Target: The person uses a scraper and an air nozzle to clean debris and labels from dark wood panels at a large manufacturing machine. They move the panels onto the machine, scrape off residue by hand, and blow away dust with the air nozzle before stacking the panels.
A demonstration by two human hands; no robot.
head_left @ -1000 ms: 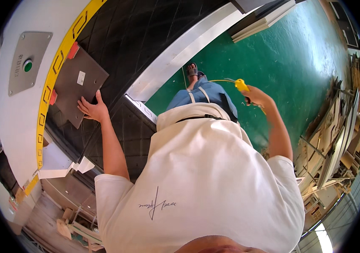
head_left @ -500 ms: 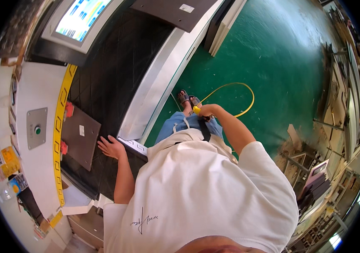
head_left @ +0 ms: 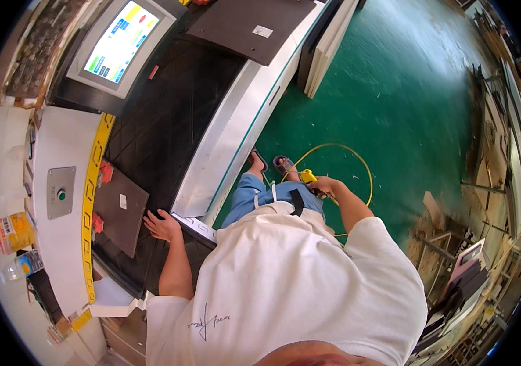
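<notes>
My left hand lies open with fingers spread on the black machine bed. Its fingertips are at the right edge of a dark brown panel, which carries a small white label and sits against two red clamps. Low in front of my body, my right hand is closed around a yellow air gun. A thin yellow hose loops from it over the floor. Part of the air gun is hidden by my fingers.
A touch screen stands at the upper left, near a plate with a green button. Another brown panel rests farther along the bed. Boards lean beyond it. Racks with offcuts line the right side of the green floor.
My right hand has shifted right and closer to my body with the air gun, and the hose loop moved with it. My feet have stepped. My left hand stays beside the panel.
</notes>
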